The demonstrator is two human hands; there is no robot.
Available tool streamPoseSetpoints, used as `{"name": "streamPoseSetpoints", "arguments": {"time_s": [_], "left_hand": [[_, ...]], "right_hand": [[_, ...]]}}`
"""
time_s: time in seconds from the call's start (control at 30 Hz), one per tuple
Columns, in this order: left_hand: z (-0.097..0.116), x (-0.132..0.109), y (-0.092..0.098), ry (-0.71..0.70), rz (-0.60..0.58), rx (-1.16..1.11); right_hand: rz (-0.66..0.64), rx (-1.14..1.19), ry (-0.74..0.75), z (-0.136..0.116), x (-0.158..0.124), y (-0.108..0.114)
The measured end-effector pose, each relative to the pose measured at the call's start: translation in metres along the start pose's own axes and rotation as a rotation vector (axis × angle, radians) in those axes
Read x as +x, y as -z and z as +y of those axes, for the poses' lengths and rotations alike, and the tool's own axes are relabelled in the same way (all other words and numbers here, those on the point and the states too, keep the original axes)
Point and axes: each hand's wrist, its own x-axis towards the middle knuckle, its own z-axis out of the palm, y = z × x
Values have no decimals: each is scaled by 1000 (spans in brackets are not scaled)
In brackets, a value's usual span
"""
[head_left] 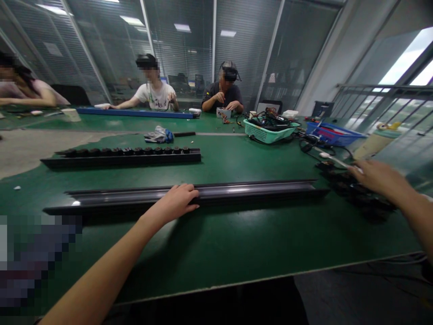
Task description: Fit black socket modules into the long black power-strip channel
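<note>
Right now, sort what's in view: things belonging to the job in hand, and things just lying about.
Likely in the job:
long black channel, under the left hand
slim pale rod, apparently in the right hand
black parts beside that hand

Apparently just lying about:
green basket
blue basket
white cup
grey-blue cloth

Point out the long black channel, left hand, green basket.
Long black channel (237, 190): head view, on its shiny trough.
Left hand (177, 199): head view, on the back of the hand.
Green basket (263, 133): head view, on its front wall.
</note>
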Motion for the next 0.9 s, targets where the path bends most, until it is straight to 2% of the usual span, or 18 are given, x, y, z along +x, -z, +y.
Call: {"name": "streamPoseSetpoints", "arguments": {"time_s": [0.1, 0.13, 0.23, 0.33, 0.43, 0.53, 0.73, 0.9], "left_hand": [[8, 0, 1, -47, 72, 20], [13, 0, 2, -48, 110, 38], [25, 2, 4, -73, 195, 123], [33, 3, 4, -131, 271, 189], [38, 2, 2, -202, 317, 231], [43, 1, 0, -274, 357, 239], [48, -4, 5, -367, 491, 250], [48, -7, 10, -391, 573, 250]], "right_hand": [[-103, 297, 560, -122, -15, 33], [-118, 353, 686, -162, -23, 41], [-164, 425, 905, -264, -41, 54], [-241, 440, 1021, -322, -45, 57], [-259, 413, 1060, -345, -43, 58], [-241, 390, 1034, -349, -44, 60], [-268, 434, 947, -339, -56, 68], [-197, 440, 798, -321, -54, 85]]}}
